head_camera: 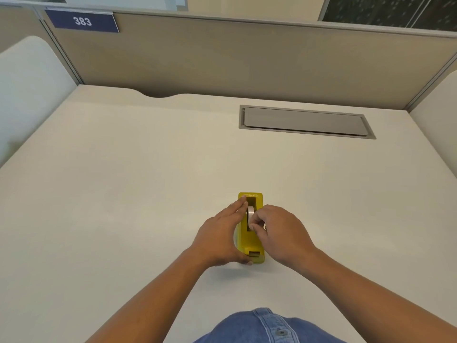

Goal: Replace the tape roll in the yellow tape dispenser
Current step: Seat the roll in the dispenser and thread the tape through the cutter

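Bracing the dispenser [250,240] on the bench [148,181]: left hand [218,237] lies flat along its left side, fingers extended, thumb at the near cutter end, likely so it can't slide. Right hand [278,231] pinches the roll [250,214], which sits in the slot mid-body. Whether it's going in or out, can't tell. Cable hatch [305,121] beyond, well apart.
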Motion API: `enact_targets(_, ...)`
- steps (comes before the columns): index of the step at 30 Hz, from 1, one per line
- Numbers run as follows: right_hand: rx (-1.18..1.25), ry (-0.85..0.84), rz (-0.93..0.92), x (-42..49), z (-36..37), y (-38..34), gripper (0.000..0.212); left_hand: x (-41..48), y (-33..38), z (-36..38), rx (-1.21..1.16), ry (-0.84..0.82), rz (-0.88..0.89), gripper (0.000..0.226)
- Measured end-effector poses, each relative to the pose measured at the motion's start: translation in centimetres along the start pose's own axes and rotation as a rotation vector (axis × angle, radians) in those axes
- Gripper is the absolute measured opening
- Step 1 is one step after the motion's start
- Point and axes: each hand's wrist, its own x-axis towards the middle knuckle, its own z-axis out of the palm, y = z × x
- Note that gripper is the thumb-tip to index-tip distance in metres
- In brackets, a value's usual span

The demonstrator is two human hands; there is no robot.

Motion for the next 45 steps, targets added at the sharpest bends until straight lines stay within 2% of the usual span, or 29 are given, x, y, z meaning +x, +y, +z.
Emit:
enact_targets(9,0.013,-0.002,-0.007,-1.3,0.5,-0.2,0.016,0.0,0.2,-0.1,-0.018,0.016,-0.027,0.127)
enact_targets(28,0.006,-0.034,-0.002,-3.6,0.9,-1.0,0.005,0.0,1.0,-0.4,0.133,0.043,-0.08,0.126)
enact_targets(45,-0.006,0.006,-0.063,-5.7,2.1,0.4,0.012,0.0,0.7,-0.1,0.119,0.041,-0.085,0.13)
